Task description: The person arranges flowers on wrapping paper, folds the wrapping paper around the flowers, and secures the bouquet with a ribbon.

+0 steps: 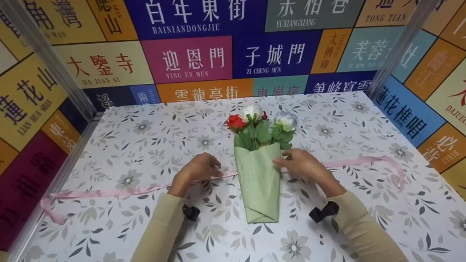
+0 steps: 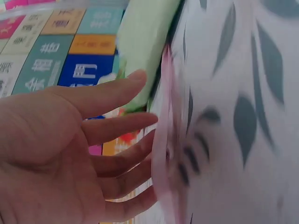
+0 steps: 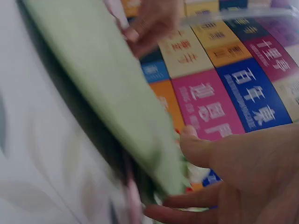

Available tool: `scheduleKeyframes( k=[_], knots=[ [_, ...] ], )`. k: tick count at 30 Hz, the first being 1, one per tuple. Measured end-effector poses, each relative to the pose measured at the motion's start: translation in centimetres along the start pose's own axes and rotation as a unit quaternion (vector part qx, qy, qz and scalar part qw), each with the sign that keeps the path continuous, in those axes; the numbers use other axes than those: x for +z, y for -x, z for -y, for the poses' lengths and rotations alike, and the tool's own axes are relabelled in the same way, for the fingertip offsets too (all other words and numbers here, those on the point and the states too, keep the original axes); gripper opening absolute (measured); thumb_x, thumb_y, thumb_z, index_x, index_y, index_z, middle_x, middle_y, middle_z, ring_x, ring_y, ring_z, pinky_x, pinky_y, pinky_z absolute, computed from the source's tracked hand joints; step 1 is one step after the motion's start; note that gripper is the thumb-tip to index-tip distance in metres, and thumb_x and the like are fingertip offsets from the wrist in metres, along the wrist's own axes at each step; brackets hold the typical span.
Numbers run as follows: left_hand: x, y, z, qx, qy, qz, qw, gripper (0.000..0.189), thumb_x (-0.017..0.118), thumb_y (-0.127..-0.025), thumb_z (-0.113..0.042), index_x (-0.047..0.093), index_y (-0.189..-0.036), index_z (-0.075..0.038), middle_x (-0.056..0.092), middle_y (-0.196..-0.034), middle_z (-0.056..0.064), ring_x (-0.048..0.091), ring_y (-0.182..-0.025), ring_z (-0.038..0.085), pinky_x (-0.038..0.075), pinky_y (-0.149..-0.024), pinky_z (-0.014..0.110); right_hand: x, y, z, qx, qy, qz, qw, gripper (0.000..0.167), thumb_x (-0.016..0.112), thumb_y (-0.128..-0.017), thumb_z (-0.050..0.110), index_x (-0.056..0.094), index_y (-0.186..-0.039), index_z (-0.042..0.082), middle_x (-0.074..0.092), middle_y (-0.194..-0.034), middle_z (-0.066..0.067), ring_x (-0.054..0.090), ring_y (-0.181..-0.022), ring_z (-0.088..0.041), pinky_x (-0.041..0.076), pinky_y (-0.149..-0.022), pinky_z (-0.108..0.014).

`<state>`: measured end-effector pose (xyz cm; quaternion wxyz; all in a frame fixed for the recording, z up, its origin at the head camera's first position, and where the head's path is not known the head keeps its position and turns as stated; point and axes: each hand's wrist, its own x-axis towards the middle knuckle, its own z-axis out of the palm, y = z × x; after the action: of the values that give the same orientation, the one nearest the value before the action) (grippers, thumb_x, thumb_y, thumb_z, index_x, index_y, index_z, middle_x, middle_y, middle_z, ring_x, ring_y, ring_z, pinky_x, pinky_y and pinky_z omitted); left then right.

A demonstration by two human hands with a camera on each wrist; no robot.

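Bouquet (image 1: 257,185) lying across a pink ribbon, between two unclenched hands

The bouquet, in its pale green wrapping paper (image 1: 251,200), lies on the floral-patterned tabletop (image 1: 109,145), blooms toward the far side and folded end toward the person. Both forearms come in from the near edge in beige sleeves (image 1: 160,225), angled inward, one on each side of it.

The left hand (image 1: 198,167) arches over the pink ribbon (image 1: 145,190), apart from the paper. Its wrist view shows the thumb spread away and the fingers relaxed and slightly bent, with nothing gripped. Their tips come right up to the ribbon; whether they touch it is hard to say.

The right hand (image 1: 302,163) is at the paper's right edge near its upper end, thumb and fingers loosely extended and clasped round nothing. From above, the thumb overlaps the paper's edge; actual contact cannot be made out. In its wrist view the lower fingers reach beside the paper's upper edge, and the frame cuts off part of the hand.

The bouquet hides the ribbon's middle, and each hand covers part of its length. A white flower (image 1: 251,111) mostly hides a second red bloom (image 1: 264,115) behind it; the front red flower (image 1: 235,122) and the bluish flower (image 1: 286,119) show clearly. Both wrist views are blurred in places, with the blooms barely readable.
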<state>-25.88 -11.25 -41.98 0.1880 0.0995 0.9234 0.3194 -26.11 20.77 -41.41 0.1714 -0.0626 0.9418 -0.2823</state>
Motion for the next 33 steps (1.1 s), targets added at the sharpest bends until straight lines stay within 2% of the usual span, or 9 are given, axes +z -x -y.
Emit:
scheduleKeyframes(
  k=[2, 6, 9, 13, 16, 18, 24, 28, 33],
  knots=[
    [-0.4, 0.2, 0.6, 0.005, -0.017, 0.018, 0.9997, 0.035, 0.078, -0.086, -0.020, 0.073, -0.118, -0.006, 0.073, -0.117, 0.011, 0.067, -0.099, 0.021, 0.053, -0.094, 0.039, -1.5, 0.2, -1.1, -0.011, 0.023, 0.022, 0.9994, 0.066, 0.054, -0.101, 0.049, 0.053, -0.139, -0.005, 0.064, -0.129, -0.026, 0.067, -0.106, -0.034, 0.054, -0.093, -0.048],
    [-1.0, 0.5, 1.4, 0.027, -0.041, 0.055, 0.9973, 0.040, 0.081, -0.084, -0.026, 0.073, -0.120, -0.009, 0.074, -0.119, 0.007, 0.066, -0.091, 0.014, 0.053, -0.092, 0.037, -4.2, 0.8, -3.5, -0.039, 0.090, 0.060, 0.9933, 0.043, 0.054, -0.102, 0.034, 0.068, -0.113, -0.005, 0.072, -0.098, -0.020, 0.065, -0.078, -0.022, 0.052, -0.070, -0.036],
    [-1.2, 0.6, 1.7, 0.042, -0.046, 0.060, 0.9962, 0.040, 0.081, -0.084, -0.026, 0.074, -0.120, -0.010, 0.074, -0.120, 0.007, 0.066, -0.092, 0.013, 0.054, -0.093, 0.036, -5.8, 1.2, -5.1, -0.027, 0.134, 0.073, 0.9879, 0.034, 0.063, -0.097, 0.029, 0.069, -0.101, -0.004, 0.070, -0.091, -0.017, 0.062, -0.077, -0.023, 0.050, -0.068, -0.036],
    [-1.3, 0.6, 1.9, 0.042, -0.042, 0.049, 0.9971, 0.033, 0.083, -0.081, -0.022, 0.077, -0.111, -0.010, 0.076, -0.106, 0.005, 0.064, -0.083, 0.013, 0.053, -0.078, 0.030, -7.4, 1.8, -6.7, 0.051, 0.152, 0.088, 0.9832, 0.040, 0.075, -0.087, 0.030, 0.066, -0.109, -0.002, 0.066, -0.105, -0.018, 0.060, -0.090, -0.030, 0.051, -0.073, -0.042],
    [-1.0, 0.4, 2.0, 0.028, -0.039, 0.033, 0.9983, 0.023, 0.083, -0.081, -0.017, 0.076, -0.101, -0.009, 0.073, -0.092, 0.003, 0.059, -0.073, 0.012, 0.047, -0.067, 0.025, -8.4, 2.3, -7.9, 0.107, 0.142, 0.095, 0.9794, 0.041, 0.079, -0.082, 0.028, 0.064, -0.110, 0.002, 0.063, -0.104, -0.017, 0.057, -0.091, -0.031, 0.049, -0.070, -0.039],
    [-0.8, 0.2, 2.1, 0.020, -0.035, 0.017, 0.9990, 0.015, 0.081, -0.082, -0.014, 0.075, -0.095, -0.008, 0.070, -0.086, 0.003, 0.057, -0.071, 0.013, 0.045, -0.064, 0.024, -8.9, 2.7, -8.7, 0.127, 0.138, 0.091, 0.9781, 0.037, 0.079, -0.080, 0.024, 0.064, -0.106, 0.003, 0.062, -0.100, -0.016, 0.056, -0.089, -0.031, 0.048, -0.068, -0.039],
    [-0.3, 0.1, 3.1, 0.011, 0.001, -0.023, 0.9997, 0.004, 0.074, -0.087, -0.009, 0.075, -0.089, -0.006, 0.068, -0.080, 0.003, 0.056, -0.069, 0.013, 0.045, -0.062, 0.025, -8.9, 2.7, -9.8, 0.149, 0.129, 0.077, 0.9774, 0.021, 0.075, -0.081, 0.019, 0.064, -0.095, 0.009, 0.061, -0.097, -0.014, 0.055, -0.087, -0.031, 0.045, -0.068, -0.042],
    [-0.4, 0.1, 3.3, 0.011, 0.025, -0.029, 0.9992, 0.004, 0.072, -0.089, -0.010, 0.074, -0.089, -0.007, 0.068, -0.081, 0.003, 0.057, -0.070, 0.014, 0.046, -0.064, 0.025, -8.8, 2.5, -9.8, 0.140, 0.128, 0.090, 0.9776, 0.011, 0.073, -0.083, 0.017, 0.068, -0.091, 0.011, 0.062, -0.093, -0.011, 0.055, -0.084, -0.028, 0.045, -0.067, -0.038],
    [-0.6, 0.0, 3.1, 0.033, 0.029, -0.049, 0.9979, 0.006, 0.069, -0.092, -0.011, 0.073, -0.094, -0.008, 0.070, -0.089, 0.005, 0.062, -0.079, 0.016, 0.051, -0.076, 0.031, -9.2, 2.5, -10.0, 0.113, 0.122, 0.114, 0.9794, 0.010, 0.070, -0.086, 0.017, 0.069, -0.091, 0.008, 0.061, -0.087, -0.008, 0.054, -0.079, -0.022, 0.043, -0.065, -0.034]
  ],
)
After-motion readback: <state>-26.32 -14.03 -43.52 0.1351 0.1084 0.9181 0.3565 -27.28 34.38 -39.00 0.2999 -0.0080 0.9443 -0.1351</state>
